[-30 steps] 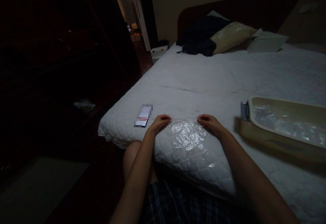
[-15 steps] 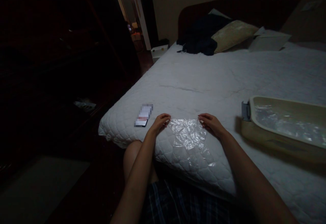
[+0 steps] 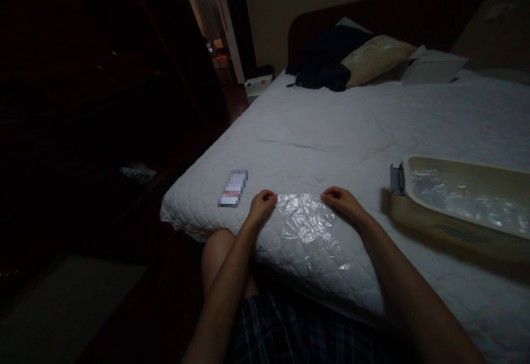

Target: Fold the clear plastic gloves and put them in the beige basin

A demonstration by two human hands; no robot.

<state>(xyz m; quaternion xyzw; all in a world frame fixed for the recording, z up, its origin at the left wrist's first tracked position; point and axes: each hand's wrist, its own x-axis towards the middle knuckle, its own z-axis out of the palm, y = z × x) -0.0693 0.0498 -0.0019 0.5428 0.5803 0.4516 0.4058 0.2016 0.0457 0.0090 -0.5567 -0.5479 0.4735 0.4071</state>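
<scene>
A crinkled clear plastic bag (image 3: 307, 221) lies on the white quilted bed cover (image 3: 298, 115), close to the bed's front edge. My left hand (image 3: 264, 205) pinches its far left corner between thumb and fingers. Its far right corner is pinched by my right hand (image 3: 340, 200). Between the two hands the bag's far edge runs nearly straight, while its lower part lies loose and wrinkled toward me. A phone (image 3: 233, 189), its screen blurred out, rests on the bed to the left of my left hand.
At the right stands a beige plastic storage bin (image 3: 451, 231) with a grey latch (image 3: 396, 179) and clear plastic inside. Dark clothing (image 3: 318, 60), a tan pillow (image 3: 379, 59) and a white box (image 3: 434, 67) lie near the headboard (image 3: 393, 5). Dark floor borders the bed's left side.
The fingers of both hands have closed into tighter pinches on the bag's far corners. The bag itself has hardly moved.
</scene>
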